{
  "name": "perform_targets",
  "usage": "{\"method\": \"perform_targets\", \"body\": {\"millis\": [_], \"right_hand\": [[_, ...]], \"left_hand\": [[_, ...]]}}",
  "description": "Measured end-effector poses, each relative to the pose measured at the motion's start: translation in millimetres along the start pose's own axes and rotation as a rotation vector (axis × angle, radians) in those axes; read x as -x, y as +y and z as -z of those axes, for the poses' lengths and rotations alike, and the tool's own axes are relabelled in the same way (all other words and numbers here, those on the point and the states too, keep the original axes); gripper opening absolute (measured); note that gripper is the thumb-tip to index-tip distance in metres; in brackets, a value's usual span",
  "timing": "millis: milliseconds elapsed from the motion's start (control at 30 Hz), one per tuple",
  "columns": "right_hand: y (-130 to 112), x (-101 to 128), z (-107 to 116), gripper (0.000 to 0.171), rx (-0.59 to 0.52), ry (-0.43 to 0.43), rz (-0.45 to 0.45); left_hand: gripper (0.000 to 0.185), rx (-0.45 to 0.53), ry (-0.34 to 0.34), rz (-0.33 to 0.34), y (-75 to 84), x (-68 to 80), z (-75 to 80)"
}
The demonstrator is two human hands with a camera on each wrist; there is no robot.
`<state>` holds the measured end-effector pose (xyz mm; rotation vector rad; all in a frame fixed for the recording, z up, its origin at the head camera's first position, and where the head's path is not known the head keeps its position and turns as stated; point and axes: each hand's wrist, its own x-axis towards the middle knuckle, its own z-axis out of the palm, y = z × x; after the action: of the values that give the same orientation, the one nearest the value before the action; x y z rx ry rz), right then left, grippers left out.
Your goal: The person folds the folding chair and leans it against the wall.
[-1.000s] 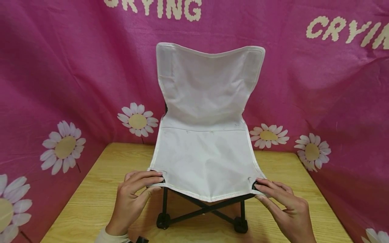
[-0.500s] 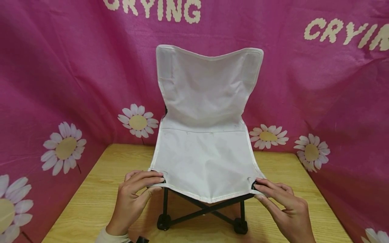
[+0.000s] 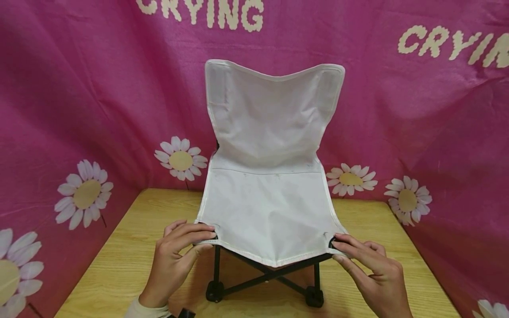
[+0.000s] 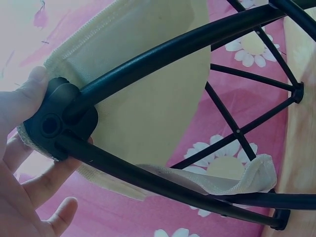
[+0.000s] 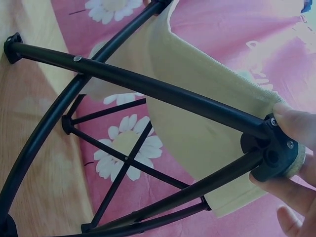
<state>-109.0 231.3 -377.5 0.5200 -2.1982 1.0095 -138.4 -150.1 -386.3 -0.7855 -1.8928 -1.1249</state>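
White fabric folding chair with a black metal frame (image 3: 270, 185) stands upright on our light wooden table (image 3: 119, 260), in front of the pink daisy-print cloth backdrop (image 3: 79, 110). Our left hand (image 3: 175, 256) pinches the seat's front left corner; our right hand (image 3: 374, 269) pinches the front right corner, fingers closed round each black plastic corner joint (image 4: 54, 123).

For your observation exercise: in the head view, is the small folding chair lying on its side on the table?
No, the folding chair stands upright on its black feet on the wooden table.
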Motion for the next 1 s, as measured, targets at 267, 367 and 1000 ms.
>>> {"method": "perform_targets", "body": {"millis": [267, 367, 1000], "right_hand": [[-1.7, 0.1, -0.2, 0.049, 0.009, 0.006, 0.009], [-2.5, 0.0, -0.4, 0.05, 0.011, 0.015, 0.03], [-4.0, -1.3, -2.1, 0.05, -0.004, 0.055, 0.072]], "left_hand": [[0.037, 0.006, 0.001, -0.004, 0.1, -0.8, 0.0], [0.035, 0.005, 0.003, -0.008, 0.4, -1.1, -0.3], [0.034, -0.013, -0.005, 0.014, 4.2, -3.0, -1.0]]}}
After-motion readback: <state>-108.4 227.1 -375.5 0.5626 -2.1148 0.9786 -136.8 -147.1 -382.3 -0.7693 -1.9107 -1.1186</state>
